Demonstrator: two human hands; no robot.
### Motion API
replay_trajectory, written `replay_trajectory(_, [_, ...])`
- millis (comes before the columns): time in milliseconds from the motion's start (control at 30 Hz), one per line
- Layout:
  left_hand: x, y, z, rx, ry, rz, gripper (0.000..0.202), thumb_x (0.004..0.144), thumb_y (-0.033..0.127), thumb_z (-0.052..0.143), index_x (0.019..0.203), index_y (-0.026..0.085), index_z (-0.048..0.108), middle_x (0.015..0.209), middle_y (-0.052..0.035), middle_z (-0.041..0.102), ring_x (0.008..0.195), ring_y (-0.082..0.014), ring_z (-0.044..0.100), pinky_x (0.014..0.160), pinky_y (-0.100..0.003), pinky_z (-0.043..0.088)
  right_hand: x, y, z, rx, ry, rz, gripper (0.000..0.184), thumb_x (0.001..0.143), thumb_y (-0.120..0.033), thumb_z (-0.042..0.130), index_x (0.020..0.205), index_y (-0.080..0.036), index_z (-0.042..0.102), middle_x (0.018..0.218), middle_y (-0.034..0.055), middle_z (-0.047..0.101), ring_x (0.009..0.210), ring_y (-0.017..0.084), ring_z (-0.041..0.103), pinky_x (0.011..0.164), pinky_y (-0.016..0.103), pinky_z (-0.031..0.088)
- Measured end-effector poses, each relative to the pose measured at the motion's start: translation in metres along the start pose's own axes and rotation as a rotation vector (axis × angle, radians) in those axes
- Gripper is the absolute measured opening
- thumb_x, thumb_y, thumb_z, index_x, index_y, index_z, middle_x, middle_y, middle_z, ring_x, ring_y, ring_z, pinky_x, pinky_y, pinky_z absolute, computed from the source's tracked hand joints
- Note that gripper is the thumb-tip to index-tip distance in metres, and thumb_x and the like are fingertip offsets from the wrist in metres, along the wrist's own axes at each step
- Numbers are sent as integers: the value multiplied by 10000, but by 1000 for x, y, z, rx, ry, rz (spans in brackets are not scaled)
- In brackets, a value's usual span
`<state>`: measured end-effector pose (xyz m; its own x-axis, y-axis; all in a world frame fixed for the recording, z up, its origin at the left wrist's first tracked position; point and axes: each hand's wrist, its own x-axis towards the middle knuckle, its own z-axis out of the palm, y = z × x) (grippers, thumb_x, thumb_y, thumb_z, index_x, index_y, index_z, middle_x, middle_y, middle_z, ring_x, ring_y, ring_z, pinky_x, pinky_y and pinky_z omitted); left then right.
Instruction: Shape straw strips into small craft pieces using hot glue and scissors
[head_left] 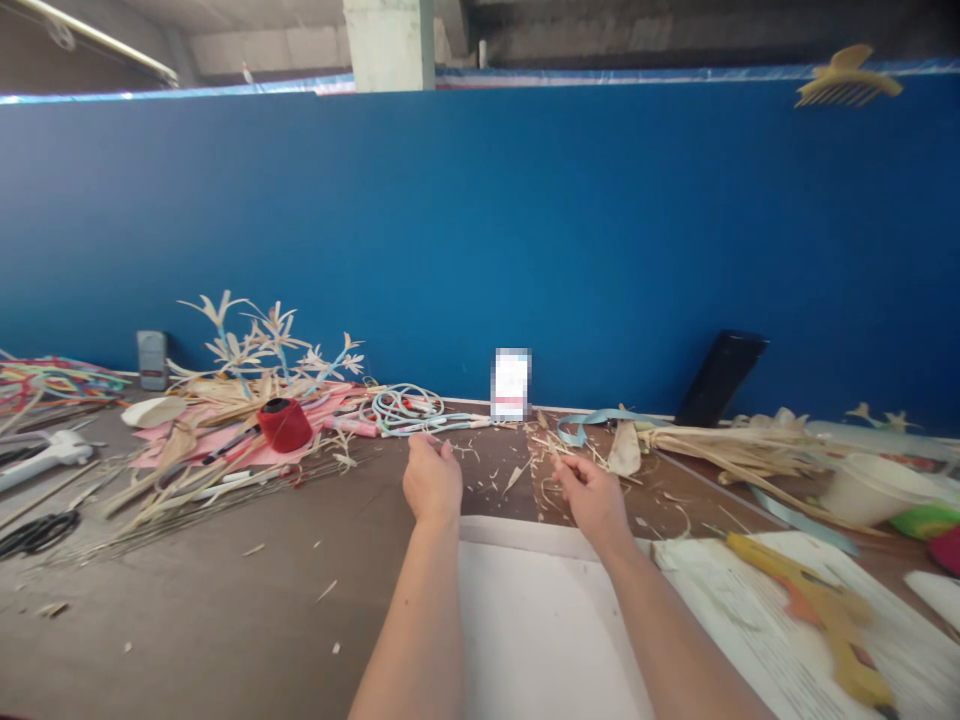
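Note:
My left hand is raised over the brown table, its fingers curled in toward the thumb. Whatever it may hold is hidden or too small to name. My right hand pinches with thumb and forefinger at what looks like a thin bit of dried straw, though it blends with the scraps behind. Between the hands, straw-coloured scraps litter the tabletop. A white sheet or shallow tray lies below, between my forearms. Beyond the hands a phone with a lit, blurred screen leans on the blue panel.
On the left are straw flowers, a red spool, coiled pale-blue cord and black-handled scissors. To the right lie a yellow glue gun on papers, dried straw bundles and a white cup. A blue partition closes the back.

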<state>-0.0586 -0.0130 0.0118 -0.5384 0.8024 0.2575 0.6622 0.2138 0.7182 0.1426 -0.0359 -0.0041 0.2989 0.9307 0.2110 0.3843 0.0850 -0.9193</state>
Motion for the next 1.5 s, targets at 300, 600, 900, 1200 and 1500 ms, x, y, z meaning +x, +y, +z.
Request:
replay_trajectory(300, [2,-2,3,34,33,-20,105,819,306,476,780,215,512,827,-49,598,747,-204,580,626,-295,374,0,-2,0,-21,-9,3,370,719,-514,560,835,-183,677,678,34,676,464,142,492,464,265,372])
replay_trajectory(600, [1,-2,0,-26,110,68,249,773,182,539,1021,203,541,1038,-87,542,882,-205,573,757,-311,422,-1,-4,1,-8,-9,1,370,707,-522,570,816,-185,677,674,40,682,459,153,508,459,273,378])
replay_trajectory(900, [-37,30,21,-548,-349,394,188,763,280,582,910,209,676,837,-56,637,705,-152,566,703,-272,444,-1,-1,2,-47,-18,-35,367,734,-500,543,872,-193,687,674,28,673,492,167,539,487,282,401])
replay_trajectory(1200, [-47,36,35,-966,-595,3,233,672,383,640,731,158,639,541,23,528,449,-76,431,414,-189,330,-5,0,3,-106,-146,-264,292,797,-425,498,883,-214,682,776,30,684,681,190,592,638,290,438])
replay_trajectory(1500, [-35,31,36,-989,-391,-166,212,687,361,617,753,161,592,520,39,519,452,-79,459,428,-183,350,23,10,-52,-395,341,-23,441,726,-282,468,1128,-219,638,813,74,688,550,185,552,621,332,405])
